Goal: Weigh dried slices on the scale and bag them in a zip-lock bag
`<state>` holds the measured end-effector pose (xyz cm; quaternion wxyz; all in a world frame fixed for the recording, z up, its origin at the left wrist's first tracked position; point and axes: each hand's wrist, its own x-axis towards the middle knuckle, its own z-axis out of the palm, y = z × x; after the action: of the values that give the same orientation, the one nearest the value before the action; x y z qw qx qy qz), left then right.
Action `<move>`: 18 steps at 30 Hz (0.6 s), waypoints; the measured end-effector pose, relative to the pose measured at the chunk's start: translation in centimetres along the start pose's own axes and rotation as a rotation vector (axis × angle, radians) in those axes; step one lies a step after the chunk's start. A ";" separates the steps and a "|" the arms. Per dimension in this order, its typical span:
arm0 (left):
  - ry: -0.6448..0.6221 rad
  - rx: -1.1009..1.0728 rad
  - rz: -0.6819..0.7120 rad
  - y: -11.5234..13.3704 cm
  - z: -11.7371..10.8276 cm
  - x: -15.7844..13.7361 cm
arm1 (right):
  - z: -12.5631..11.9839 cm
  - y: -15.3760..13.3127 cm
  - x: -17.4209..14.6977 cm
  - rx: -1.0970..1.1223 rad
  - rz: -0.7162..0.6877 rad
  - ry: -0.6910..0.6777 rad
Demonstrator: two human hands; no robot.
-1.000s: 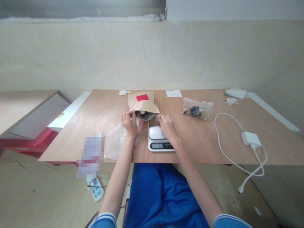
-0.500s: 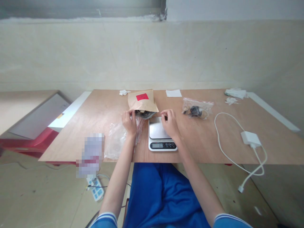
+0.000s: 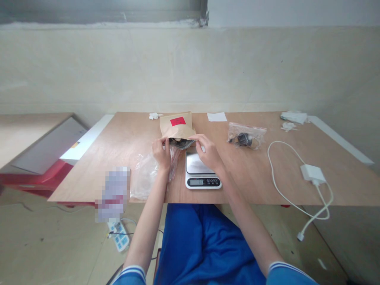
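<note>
A brown paper bag [image 3: 166, 128] with a red label lies on the table, its mouth towards me and parted. Dark and pale contents show inside, too small to name. My left hand [image 3: 162, 153] pinches the left corner of the mouth. At the right corner, the fingers of my right hand [image 3: 208, 152] are closed on the bag's edge. Below that hand stands a white digital kitchen scale [image 3: 197, 164] with a bare metal plate and a lit display. Clear plastic bags [image 3: 144, 178] lie flat beside and under my left forearm.
To the right are a zip bag with dark items [image 3: 244, 138] and a white power adapter [image 3: 313, 173] with its cable. A white paper [image 3: 217, 117] and crumpled tissues [image 3: 153, 116] lie at the back. A power strip [image 3: 119, 237] is on the floor at left.
My right hand has moved left from above the scale plate to the bag's right corner and taken hold of it. My left hand has stayed in place.
</note>
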<state>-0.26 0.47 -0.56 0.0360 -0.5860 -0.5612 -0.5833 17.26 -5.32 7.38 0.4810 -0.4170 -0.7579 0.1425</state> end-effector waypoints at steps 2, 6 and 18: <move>-0.004 -0.001 -0.001 0.0 0.0 0.0 | 0.4 -0.3 0.8 0.041 -0.025 -0.101; -0.008 0.007 -0.022 -0.1 0.1 -0.1 | 1.7 -0.7 2.1 -0.010 -0.062 -0.267; -0.012 0.016 -0.021 0.0 0.1 0.0 | 6.0 0.3 5.0 -0.431 0.137 -0.240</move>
<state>-0.26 0.56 -0.58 0.0311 -0.5834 -0.5720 -0.5757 11.36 -0.19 7.27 0.2769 -0.5404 -0.7924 0.0582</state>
